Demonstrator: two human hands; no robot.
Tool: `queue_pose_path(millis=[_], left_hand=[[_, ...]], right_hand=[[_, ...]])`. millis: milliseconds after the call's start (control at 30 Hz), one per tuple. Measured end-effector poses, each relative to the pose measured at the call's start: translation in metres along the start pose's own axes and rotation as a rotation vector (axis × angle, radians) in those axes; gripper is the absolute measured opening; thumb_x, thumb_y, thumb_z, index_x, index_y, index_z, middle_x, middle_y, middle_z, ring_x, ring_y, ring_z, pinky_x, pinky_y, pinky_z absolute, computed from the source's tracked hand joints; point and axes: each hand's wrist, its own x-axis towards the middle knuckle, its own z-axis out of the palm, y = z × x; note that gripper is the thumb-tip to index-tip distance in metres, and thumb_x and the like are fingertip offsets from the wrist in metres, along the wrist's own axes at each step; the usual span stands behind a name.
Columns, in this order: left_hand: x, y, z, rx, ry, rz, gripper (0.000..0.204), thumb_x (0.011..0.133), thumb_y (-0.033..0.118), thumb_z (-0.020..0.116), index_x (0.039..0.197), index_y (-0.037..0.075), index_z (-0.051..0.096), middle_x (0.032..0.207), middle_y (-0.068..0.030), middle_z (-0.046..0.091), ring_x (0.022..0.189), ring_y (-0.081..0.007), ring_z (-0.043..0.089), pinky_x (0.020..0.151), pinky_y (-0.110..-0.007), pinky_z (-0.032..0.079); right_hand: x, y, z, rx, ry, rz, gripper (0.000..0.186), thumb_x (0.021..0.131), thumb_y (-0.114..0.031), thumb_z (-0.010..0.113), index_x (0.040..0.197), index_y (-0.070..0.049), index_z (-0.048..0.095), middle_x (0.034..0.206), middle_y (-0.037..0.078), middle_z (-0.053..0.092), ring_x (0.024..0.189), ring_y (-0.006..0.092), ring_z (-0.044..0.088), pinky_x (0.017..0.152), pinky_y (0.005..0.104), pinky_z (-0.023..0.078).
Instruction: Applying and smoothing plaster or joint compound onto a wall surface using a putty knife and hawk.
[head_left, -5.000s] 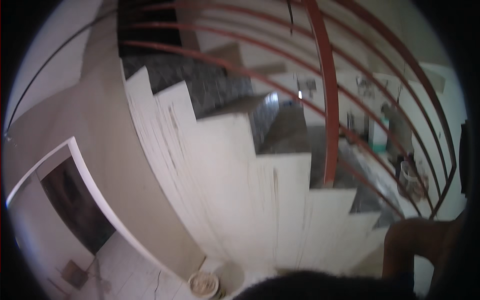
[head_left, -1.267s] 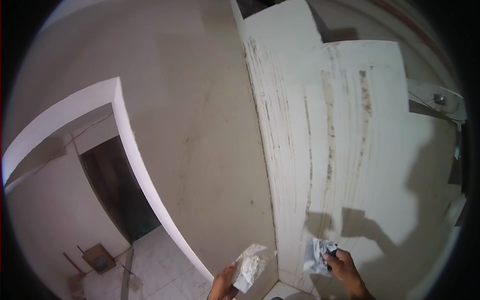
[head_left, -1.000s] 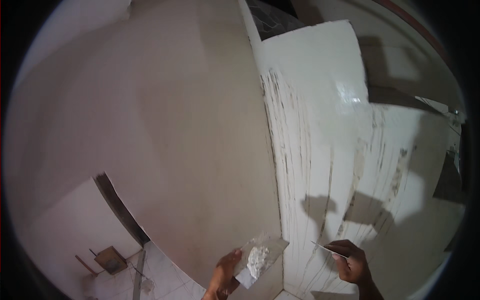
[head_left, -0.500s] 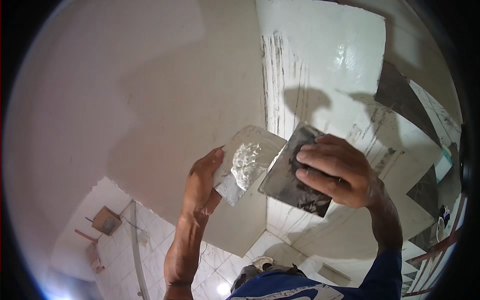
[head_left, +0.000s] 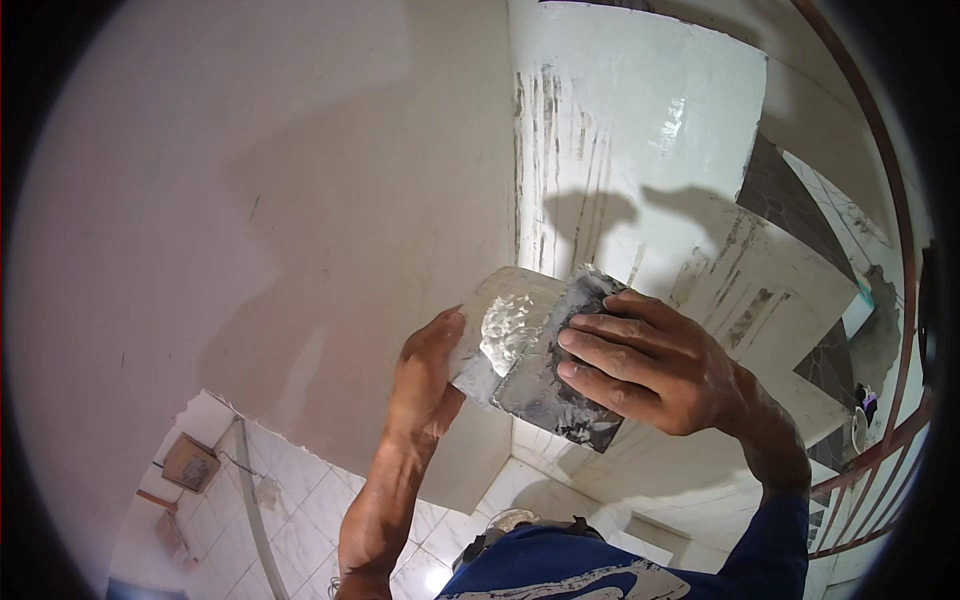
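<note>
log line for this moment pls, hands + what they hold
left hand: holds putty plate | right hand: presses scraper blade onto plate | backdrop: white skimmed stair side

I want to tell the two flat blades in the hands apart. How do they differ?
The left blade, held in the left hand, is pale and shiny and carries a lump of white putty; the right blade, under the right hand, is dark and smeared. The right blade overlaps the left blade's edge, lying on top. The right hand's fingers spread flat on theirs; the left hand grips its blade from the side. Both are flat and rectangular.
</note>
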Motion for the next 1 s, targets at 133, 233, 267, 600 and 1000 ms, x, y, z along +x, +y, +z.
queue_pose_path(millis=[133, 233, 267, 600, 1000], left_hand=[[0.001, 0.002, 0.0, -0.008, -0.065, -0.005, 0.039, 0.103, 0.016, 0.045, 0.13, -0.011, 0.05, 0.119, -0.0193, 0.062, 0.104, -0.0248, 0.064, 0.095, -0.037, 0.053], [-0.002, 0.004, -0.001, -0.05, -0.097, -0.045, 0.038, 0.103, 0.015, 0.045, 0.13, -0.011, 0.05, 0.119, -0.0195, 0.062, 0.105, -0.0256, 0.064, 0.096, -0.037, 0.052], [-0.003, 0.004, -0.003, -0.031, -0.079, -0.074, 0.039, 0.103, 0.016, 0.044, 0.131, -0.01, 0.05, 0.121, -0.0186, 0.061, 0.108, -0.0262, 0.062, 0.097, -0.038, 0.051], [-0.019, 0.005, -0.008, 0.103, 0.188, -0.085, 0.044, 0.103, 0.019, 0.046, 0.136, -0.009, 0.048, 0.126, -0.0176, 0.06, 0.115, -0.0258, 0.06, 0.096, -0.039, 0.051], [-0.077, -0.032, -0.063, 0.509, 0.287, -0.159, 0.054, 0.099, 0.038, 0.057, 0.139, 0.002, 0.054, 0.145, -0.0194, 0.05, 0.138, -0.0336, 0.041, 0.108, -0.053, 0.036]], right_hand=[[0.005, -0.002, 0.004, -0.016, -0.061, 0.0, 0.025, 0.089, -0.016, 0.063, 0.11, -0.003, 0.07, 0.117, 0.012, 0.065, 0.112, 0.025, 0.062, 0.097, 0.0439, 0.052], [0.005, -0.006, 0.006, -0.031, -0.115, -0.006, 0.026, 0.09, -0.017, 0.061, 0.111, -0.004, 0.069, 0.118, 0.012, 0.065, 0.115, 0.0246, 0.06, 0.099, 0.0449, 0.05], [0.006, -0.004, 0.006, -0.026, -0.14, -0.013, 0.027, 0.09, -0.017, 0.06, 0.111, -0.004, 0.069, 0.119, 0.012, 0.065, 0.115, 0.0246, 0.06, 0.1, 0.0454, 0.049], [0.043, 0.082, -0.03, 0.693, 0.072, 0.268, 0.041, 0.085, 0.008, 0.059, 0.12, -0.011, 0.066, 0.11, 0.009, 0.069, 0.092, 0.0239, 0.07, 0.085, 0.0331, 0.059], [0.255, 0.268, -0.117, -0.266, 0.495, 0.308, 0.023, 0.097, -0.017, 0.058, 0.111, 0.001, 0.061, 0.088, 0.019, 0.061, 0.081, 0.0291, 0.06, 0.073, 0.0387, 0.049]])
